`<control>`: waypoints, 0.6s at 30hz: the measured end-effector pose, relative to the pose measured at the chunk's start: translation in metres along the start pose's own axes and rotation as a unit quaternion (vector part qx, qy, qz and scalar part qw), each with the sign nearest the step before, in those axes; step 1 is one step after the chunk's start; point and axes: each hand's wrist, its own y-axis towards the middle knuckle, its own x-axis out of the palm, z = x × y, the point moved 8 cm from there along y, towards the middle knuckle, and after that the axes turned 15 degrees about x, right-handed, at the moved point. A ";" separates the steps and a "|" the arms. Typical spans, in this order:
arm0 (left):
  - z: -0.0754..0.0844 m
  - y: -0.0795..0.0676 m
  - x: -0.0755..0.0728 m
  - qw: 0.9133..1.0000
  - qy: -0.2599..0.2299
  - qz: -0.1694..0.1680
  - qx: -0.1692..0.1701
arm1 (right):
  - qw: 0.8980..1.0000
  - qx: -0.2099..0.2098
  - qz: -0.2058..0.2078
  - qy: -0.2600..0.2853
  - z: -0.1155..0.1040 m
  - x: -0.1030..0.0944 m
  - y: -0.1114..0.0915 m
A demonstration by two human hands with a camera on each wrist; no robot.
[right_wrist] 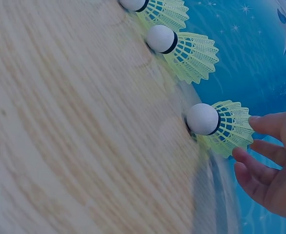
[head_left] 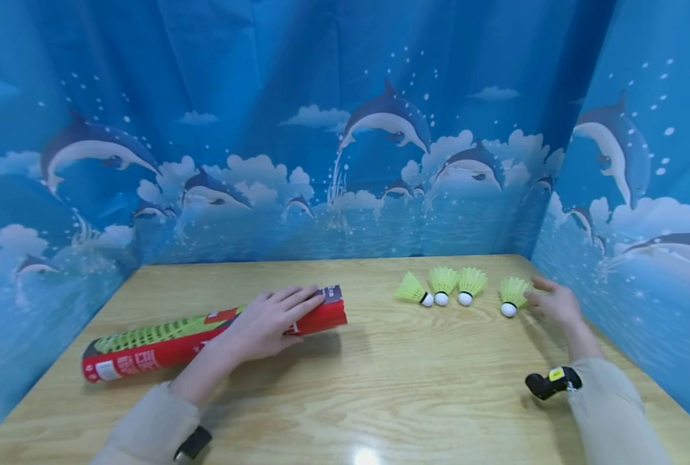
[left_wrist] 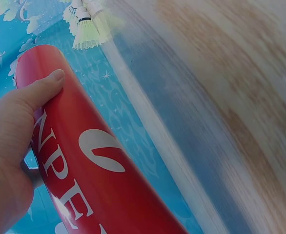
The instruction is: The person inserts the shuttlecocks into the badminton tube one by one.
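Observation:
A red and yellow-green shuttlecock tube (head_left: 173, 345) lies slantwise at the left, printed with white lettering. My left hand (head_left: 269, 321) grips it near its right end, fingers over the top; the left wrist view shows the thumb (left_wrist: 48, 87) along its red side. At the right, a yellow shuttlecock (head_left: 512, 294) with a white cork rests on the table, cork toward me. My right hand (head_left: 556, 303) is beside it, thumb and fingers apart. In the right wrist view, the fingertips are right at the rim of its skirt (right_wrist: 235, 124).
More yellow shuttlecocks stand in a row to the left of that one: a tilted one (head_left: 412, 289), a middle one (head_left: 443, 283) and another (head_left: 471, 284). The wooden table (head_left: 379, 381) meets a blue dolphin-print curtain (head_left: 298, 129) at its back and right sides.

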 end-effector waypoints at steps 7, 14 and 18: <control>0.000 -0.001 0.000 1.000 0.004 -0.001 0.004 | 1.000 -0.003 -0.001 -0.001 0.003 0.004 0.001; 0.001 0.000 -0.001 1.000 0.004 -0.001 0.006 | 1.000 -0.004 -0.014 -0.003 0.006 0.008 0.000; 0.000 0.000 0.000 1.000 0.002 0.000 0.005 | 1.000 -0.002 -0.016 -0.004 0.006 0.008 0.000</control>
